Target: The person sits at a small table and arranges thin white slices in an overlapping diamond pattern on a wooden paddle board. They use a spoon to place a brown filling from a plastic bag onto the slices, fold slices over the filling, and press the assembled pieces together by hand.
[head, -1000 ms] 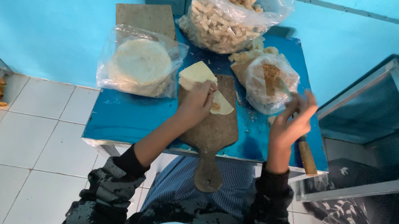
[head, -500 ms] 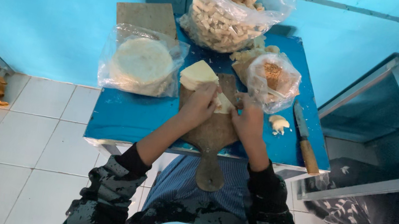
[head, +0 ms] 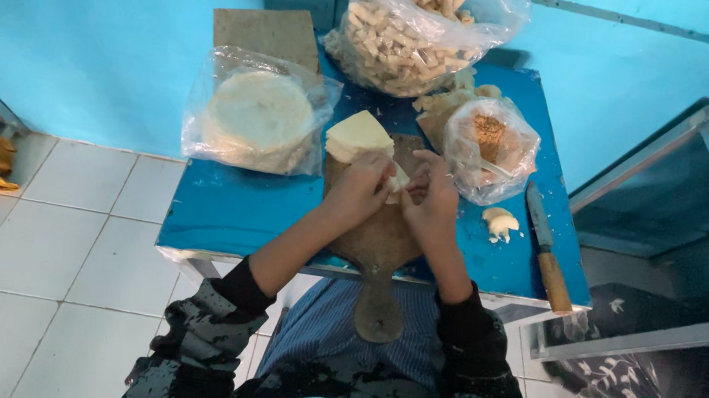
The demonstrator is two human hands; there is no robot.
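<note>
Left hand: the left hand (head: pixel 363 184) lay over the wooden board, its fingers (head: pixel 378 170) curled closed on a pale piece of dough (head: pixel 397 180).
Right hand: the right hand (head: pixel 431 197) met the left one over the same piece, fingers bent and pinching it from the other side.
Piece of dough: held between both hands, just above the middle of the board.
Board: a paddle-shaped cutting board (head: pixel 372 239) rested on the blue desk (head: pixel 231 209), its handle hanging past the near edge.
Dough stack: a stack of pale wedges (head: pixel 358 135) sat on the far end of the board, just beside the left hand.
Knife: a wooden-handled knife (head: pixel 547 249) lay on the desk's right side, apart from both hands.
Bags: one clear bag held round flat sheets (head: pixel 260 115), one a brown filling (head: pixel 488 144), one cut strips (head: pixel 414 21).
Scrap: a small pale lump (head: pixel 500 222) lay near the knife.
</note>
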